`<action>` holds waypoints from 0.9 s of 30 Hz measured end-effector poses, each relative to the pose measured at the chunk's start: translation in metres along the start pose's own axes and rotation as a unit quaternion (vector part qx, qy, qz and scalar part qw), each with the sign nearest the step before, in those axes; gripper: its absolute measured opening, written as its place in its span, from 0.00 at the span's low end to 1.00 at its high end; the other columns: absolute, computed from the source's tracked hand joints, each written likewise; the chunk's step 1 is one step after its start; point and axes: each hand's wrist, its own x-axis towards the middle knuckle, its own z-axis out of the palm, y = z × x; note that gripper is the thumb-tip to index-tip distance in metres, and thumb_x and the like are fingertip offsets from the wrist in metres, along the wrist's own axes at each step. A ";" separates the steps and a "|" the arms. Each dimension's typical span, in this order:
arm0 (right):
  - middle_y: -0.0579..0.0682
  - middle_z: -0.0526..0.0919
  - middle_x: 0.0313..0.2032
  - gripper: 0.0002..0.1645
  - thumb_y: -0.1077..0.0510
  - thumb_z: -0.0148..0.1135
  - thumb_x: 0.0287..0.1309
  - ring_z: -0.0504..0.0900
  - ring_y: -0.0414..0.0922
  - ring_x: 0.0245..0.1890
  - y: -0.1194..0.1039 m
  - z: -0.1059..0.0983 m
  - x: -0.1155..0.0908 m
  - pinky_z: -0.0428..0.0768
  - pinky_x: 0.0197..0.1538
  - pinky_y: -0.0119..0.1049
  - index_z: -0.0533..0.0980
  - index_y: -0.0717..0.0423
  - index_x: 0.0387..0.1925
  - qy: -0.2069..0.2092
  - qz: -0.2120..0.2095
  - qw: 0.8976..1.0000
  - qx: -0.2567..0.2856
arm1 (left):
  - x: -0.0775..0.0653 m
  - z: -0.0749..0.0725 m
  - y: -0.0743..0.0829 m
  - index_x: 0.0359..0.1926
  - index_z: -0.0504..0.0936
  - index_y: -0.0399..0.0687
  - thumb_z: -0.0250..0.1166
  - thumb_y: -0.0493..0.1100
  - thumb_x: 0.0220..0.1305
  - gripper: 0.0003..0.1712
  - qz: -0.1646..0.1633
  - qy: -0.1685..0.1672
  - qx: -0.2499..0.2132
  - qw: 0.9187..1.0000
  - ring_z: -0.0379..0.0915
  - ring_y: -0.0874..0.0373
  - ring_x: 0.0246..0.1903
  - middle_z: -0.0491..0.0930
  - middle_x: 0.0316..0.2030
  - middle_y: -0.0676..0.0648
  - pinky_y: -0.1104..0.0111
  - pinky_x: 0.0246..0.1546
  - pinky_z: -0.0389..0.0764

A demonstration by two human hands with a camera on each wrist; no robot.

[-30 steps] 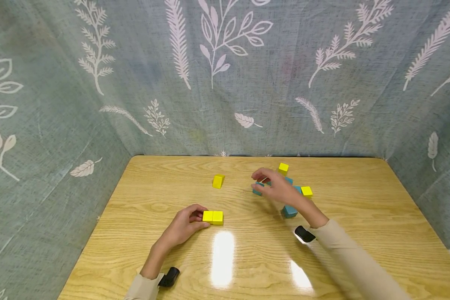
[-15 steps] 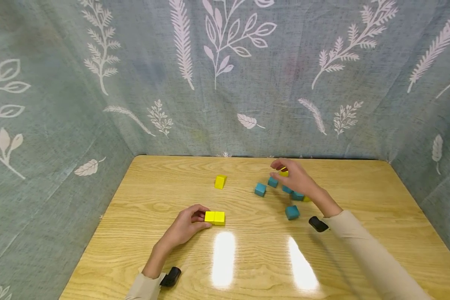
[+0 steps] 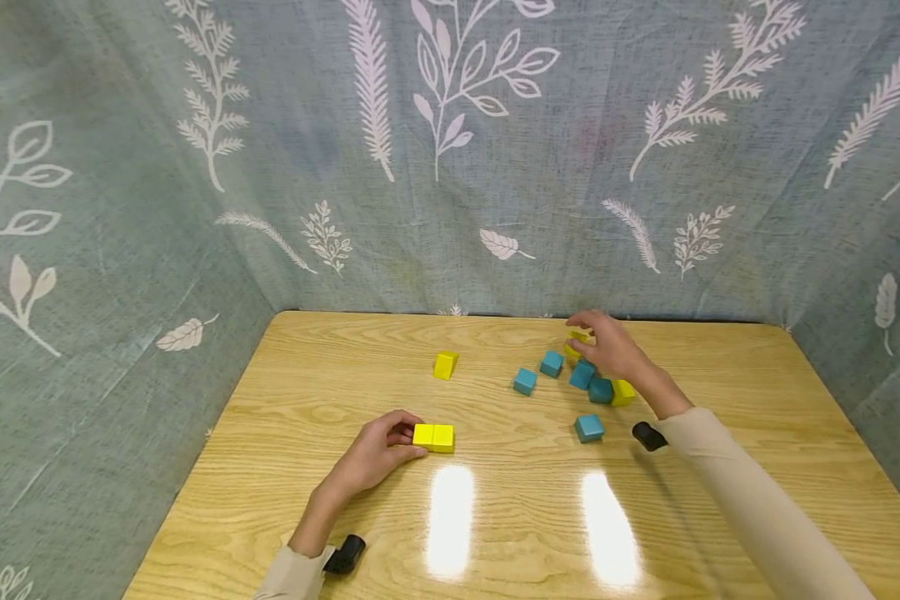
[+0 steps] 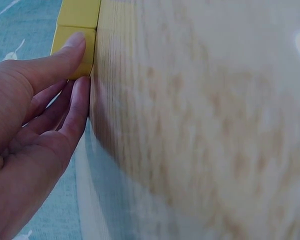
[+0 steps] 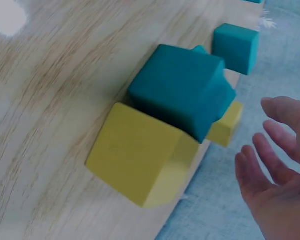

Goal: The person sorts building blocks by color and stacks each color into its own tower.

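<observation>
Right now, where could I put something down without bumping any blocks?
Bare table lies between the yellow pair at the left hand and the front blue block, and left of that hand. Near the right hand, blue blocks and yellow blocks crowd together.

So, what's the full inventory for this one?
table: 1, wood-toned, under the blocks
curtain: count unclear, grey-blue with white leaves, behind and beside
blue blocks: 5, blue, centre to right
cluster's yellow blocks: 2, yellow, far and right edges
lone yellow block: 1, yellow, far, left of centre
yellow pair: 2, yellow, nearer, left of centre
black devices: 2, black, at wrists
sleeves: 2, beige, forearms
left grip: 1, bare, pinching yellow pair's left end
right grip: 1, bare, by far yellow block
</observation>
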 end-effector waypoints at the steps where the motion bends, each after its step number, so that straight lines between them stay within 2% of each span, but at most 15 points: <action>1: 0.72 0.75 0.58 0.22 0.66 0.62 0.70 0.74 0.69 0.59 0.002 0.001 0.000 0.77 0.58 0.61 0.74 0.73 0.62 -0.006 0.003 1.000 -0.005 | 0.000 0.000 0.000 0.56 0.79 0.36 0.71 0.32 0.65 0.20 -0.001 0.000 -0.001 1.000 0.79 0.52 0.46 0.79 0.49 0.42 0.69 0.48 0.83; 6: 0.73 0.72 0.60 0.24 0.67 0.59 0.72 0.74 0.70 0.59 0.007 0.003 0.001 0.78 0.58 0.62 0.71 0.73 0.66 -0.043 0.014 0.999 -0.025 | 0.000 0.001 0.000 0.56 0.79 0.36 0.71 0.32 0.65 0.19 -0.004 -0.001 -0.003 1.000 0.79 0.52 0.46 0.79 0.49 0.42 0.69 0.48 0.83; 11: 0.73 0.73 0.62 0.24 0.71 0.58 0.71 0.76 0.70 0.57 0.008 0.004 0.002 0.79 0.58 0.61 0.71 0.73 0.65 -0.063 0.018 0.997 -0.029 | 0.000 0.001 -0.001 0.56 0.79 0.36 0.71 0.32 0.65 0.20 -0.001 0.000 -0.003 1.000 0.78 0.52 0.46 0.79 0.49 0.42 0.69 0.48 0.83; 19: 0.69 0.78 0.51 0.21 0.71 0.65 0.66 0.78 0.64 0.50 0.008 0.001 0.002 0.81 0.53 0.58 0.73 0.73 0.58 -0.034 0.021 0.999 -0.018 | 0.001 0.001 -0.003 0.56 0.79 0.35 0.71 0.31 0.64 0.20 0.005 0.002 0.000 1.000 0.78 0.52 0.47 0.79 0.49 0.42 0.69 0.48 0.83; 27: 0.70 0.76 0.53 0.23 0.70 0.66 0.65 0.76 0.65 0.55 -0.002 -0.005 -0.002 0.80 0.58 0.58 0.73 0.73 0.60 0.005 0.042 0.999 0.035 | 0.004 -0.001 -0.004 0.56 0.79 0.35 0.72 0.33 0.65 0.20 0.001 -0.001 0.005 1.000 0.79 0.52 0.46 0.79 0.50 0.41 0.69 0.49 0.83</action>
